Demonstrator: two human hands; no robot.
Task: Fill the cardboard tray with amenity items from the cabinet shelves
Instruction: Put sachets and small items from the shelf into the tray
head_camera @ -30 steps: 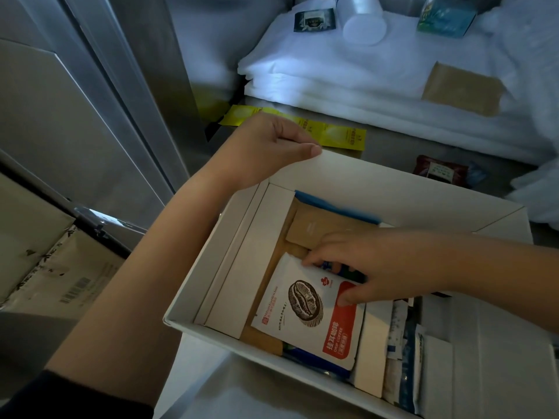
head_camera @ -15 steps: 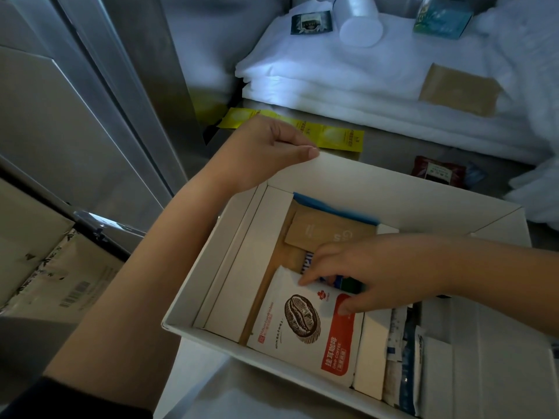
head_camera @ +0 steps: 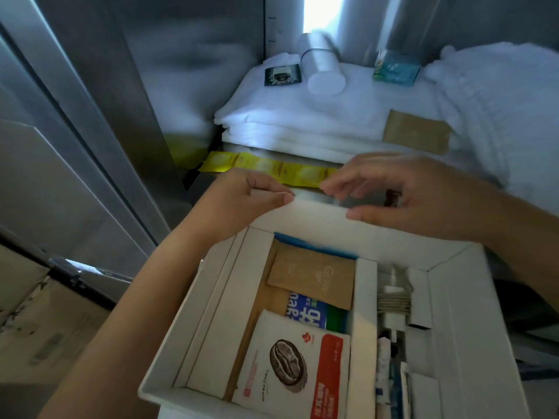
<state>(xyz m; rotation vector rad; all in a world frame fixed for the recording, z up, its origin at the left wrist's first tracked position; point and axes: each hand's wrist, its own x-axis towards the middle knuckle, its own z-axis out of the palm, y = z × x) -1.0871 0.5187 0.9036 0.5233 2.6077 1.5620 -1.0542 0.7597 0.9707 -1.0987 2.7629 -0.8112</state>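
We see a white cardboard tray (head_camera: 450, 300) held at its far left rim by our left hand (head_camera: 242, 198), fingers curled over the edge and gripping it. Our right hand (head_camera: 402, 192), which a moment ago pressed on packets inside the tray, has lifted out and now hovers empty over the far rim, fingers loosely spread, reaching toward the shelf. We judge one placement finished and the next pick beginning.

Inside the tray lie a coffee sachet (head_camera: 296, 367) printed with a bean, a brown paper packet (head_camera: 314, 279), a blue packet (head_camera: 308, 313) and, to the right, a white charger (head_camera: 393, 300).

Just beyond the tray, a strip of yellow sachets (head_camera: 266, 167) lies on the steel cabinet shelf (head_camera: 326, 201). Farther back, folded white towels (head_camera: 302, 122) carry a dark sachet (head_camera: 282, 75), a white roll (head_camera: 322, 68), a teal packet (head_camera: 396, 71) and a brown envelope (head_camera: 416, 136). Steel cabinet walls (head_camera: 90, 116) rise on the left.
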